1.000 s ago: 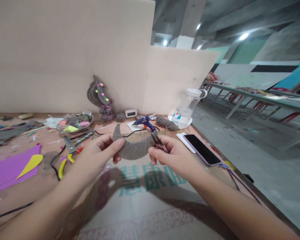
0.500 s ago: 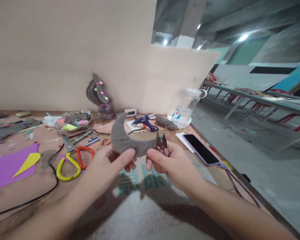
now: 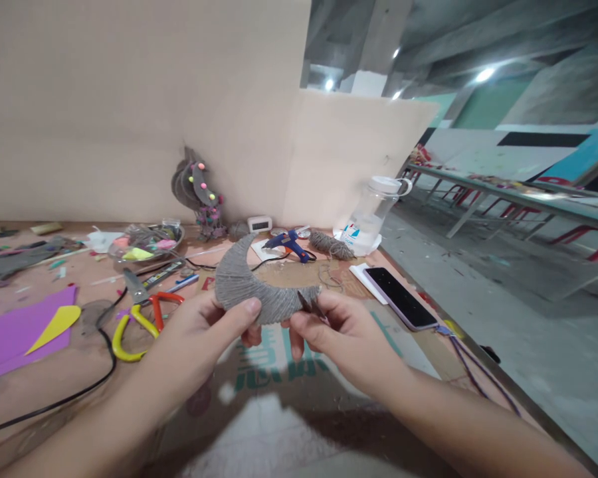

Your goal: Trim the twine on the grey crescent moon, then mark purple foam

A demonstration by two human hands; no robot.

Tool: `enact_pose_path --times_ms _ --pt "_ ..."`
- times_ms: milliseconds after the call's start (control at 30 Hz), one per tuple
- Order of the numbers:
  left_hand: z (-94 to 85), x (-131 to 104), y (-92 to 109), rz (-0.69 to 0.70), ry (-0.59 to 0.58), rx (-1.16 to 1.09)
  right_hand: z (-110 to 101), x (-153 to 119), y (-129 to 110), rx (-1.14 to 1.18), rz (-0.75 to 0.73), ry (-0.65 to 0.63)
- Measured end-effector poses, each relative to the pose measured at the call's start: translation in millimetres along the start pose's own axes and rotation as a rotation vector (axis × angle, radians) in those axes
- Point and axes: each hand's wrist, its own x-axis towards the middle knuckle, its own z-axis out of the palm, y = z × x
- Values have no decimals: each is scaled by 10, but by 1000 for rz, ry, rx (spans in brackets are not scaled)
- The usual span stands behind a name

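Note:
A crescent wrapped in grey yarn (image 3: 252,285) is held up over the cardboard. My left hand (image 3: 224,325) grips its left lower part, thumb in front and fingers behind. My right hand (image 3: 323,325) is closed round small metal snips (image 3: 311,305) at the crescent's right tip, the blades lying against the yarn. The handles of the snips are hidden in the palm. Below both hands lies cardboard with green print (image 3: 279,372).
Yellow and red-handled scissors (image 3: 137,332), purple sheets (image 3: 24,332) and a bowl of scraps (image 3: 179,236) lie left. Behind are a glue gun (image 3: 290,244) and grey yarn (image 3: 331,244). A bottle (image 3: 369,216) and phone (image 3: 401,297) are right.
The crescent has tilted and moved slightly down and left. The snips have turned from upright to slanting across its right tip, and their blades look closer together.

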Motion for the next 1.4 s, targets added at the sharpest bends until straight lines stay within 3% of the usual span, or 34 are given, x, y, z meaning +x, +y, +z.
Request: enact_pose_path --times_ms 133,233,333,433,567,667,733,800,900,1033,1133,1267,1400 --pt "0 -3 12 14 39 -2 3 -45 3 -98 22 -10" --pt "-16 8 -5 56 94 -49 -34 -100 -45 -291 -140 -11" --pt "-45 18 -21 110 57 -74 -112 -106 -118 -331 -305 135" --pt "-70 3 -18 131 -32 74 -172 -46 -157 -276 -262 204" --pt "-82 -19 19 150 -109 274 -155 53 -91 -328 -132 105" --pt "-123 45 48 146 -57 254 -144 148 62 -350 -83 37" --pt "-188 145 30 86 2 146 -184 247 231 -432 -90 56" --pt "-270 262 -59 28 -14 44 -264 368 457 -661 -125 157" --pt "-364 364 -360 -69 -120 49 -405 543 833 -771 -122 236" --pt "-353 228 -895 -195 -124 59 -506 670 1169 -876 -82 267" --pt "-325 55 -1154 -226 -52 -30 -519 681 1230 -909 -67 286" --pt "-398 -7 -1275 -254 87 -243 -524 644 1159 -885 -53 246" --pt "-527 80 -1299 -277 218 -439 -357 618 1036 -800 -55 17"
